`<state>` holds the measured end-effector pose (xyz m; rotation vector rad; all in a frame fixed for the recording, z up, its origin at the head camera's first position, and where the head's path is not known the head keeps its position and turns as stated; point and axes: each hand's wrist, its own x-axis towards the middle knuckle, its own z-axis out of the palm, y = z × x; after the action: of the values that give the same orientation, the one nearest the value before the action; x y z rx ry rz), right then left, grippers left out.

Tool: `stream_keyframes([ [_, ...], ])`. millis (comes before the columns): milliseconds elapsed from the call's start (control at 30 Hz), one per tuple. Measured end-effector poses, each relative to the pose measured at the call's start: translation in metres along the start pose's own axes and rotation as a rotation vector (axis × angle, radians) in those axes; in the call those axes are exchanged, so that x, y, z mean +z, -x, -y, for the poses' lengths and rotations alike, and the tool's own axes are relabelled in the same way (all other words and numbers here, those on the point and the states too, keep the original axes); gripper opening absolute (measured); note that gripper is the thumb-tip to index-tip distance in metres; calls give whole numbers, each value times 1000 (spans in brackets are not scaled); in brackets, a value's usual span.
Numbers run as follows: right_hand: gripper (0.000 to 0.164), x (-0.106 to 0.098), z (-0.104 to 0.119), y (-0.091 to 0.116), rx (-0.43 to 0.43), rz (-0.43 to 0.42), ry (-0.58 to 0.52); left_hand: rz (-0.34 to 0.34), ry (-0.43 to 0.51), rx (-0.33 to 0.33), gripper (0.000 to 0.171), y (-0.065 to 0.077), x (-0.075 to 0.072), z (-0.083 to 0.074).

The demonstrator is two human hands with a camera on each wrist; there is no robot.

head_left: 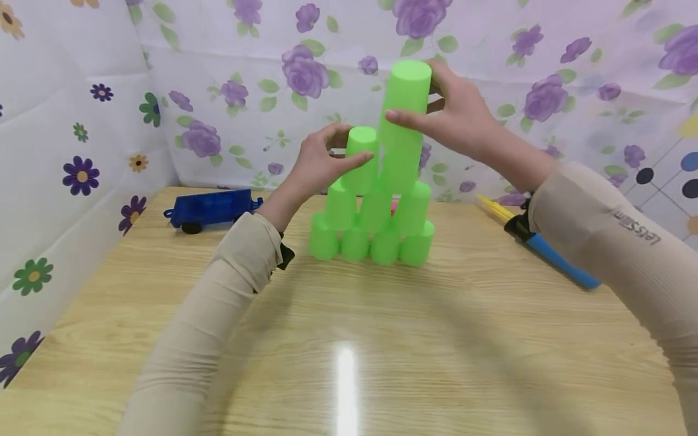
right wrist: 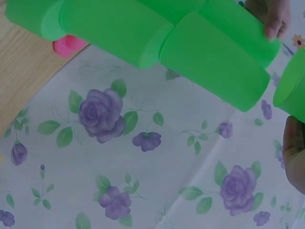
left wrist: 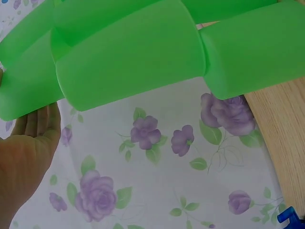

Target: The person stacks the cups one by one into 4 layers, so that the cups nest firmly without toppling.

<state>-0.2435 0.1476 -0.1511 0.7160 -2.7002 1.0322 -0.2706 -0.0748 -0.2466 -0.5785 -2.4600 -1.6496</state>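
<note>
Upside-down green cups stand in a pyramid on the table, with several in the bottom row (head_left: 354,244) and three in the row above (head_left: 376,209). On the third level sit two cups. My left hand (head_left: 319,160) grips the left one (head_left: 362,172), thumb across its front and fingers behind. The right one (head_left: 402,172) is untouched. My right hand (head_left: 463,109) holds another upside-down green cup (head_left: 406,91) higher up. In the right wrist view, a gap shows between this held cup (right wrist: 291,93) and the third-level cup (right wrist: 214,62) below it.
At the left of the wooden table (head_left: 349,315) lies a blue toy wagon (head_left: 209,209). A blue and yellow object (head_left: 561,260) lies on the right, partly behind my right forearm. Something pink (right wrist: 69,45) stands behind the pyramid. Flowered cloth (head_left: 218,91) hangs along the back and left.
</note>
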Motion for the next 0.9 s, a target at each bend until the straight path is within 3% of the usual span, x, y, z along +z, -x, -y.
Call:
stream_keyframes([
  [333,74,3,-1,-26,74,6,3,-13,19,39,55,-1,5,-4],
  [500,78,4,-4,-27,121,23,-2,-9,10,52,54,-1,8,-5],
  [900,78,8,-4,-25,194,64,-161,8,51,55,54,-3,8,-7],
])
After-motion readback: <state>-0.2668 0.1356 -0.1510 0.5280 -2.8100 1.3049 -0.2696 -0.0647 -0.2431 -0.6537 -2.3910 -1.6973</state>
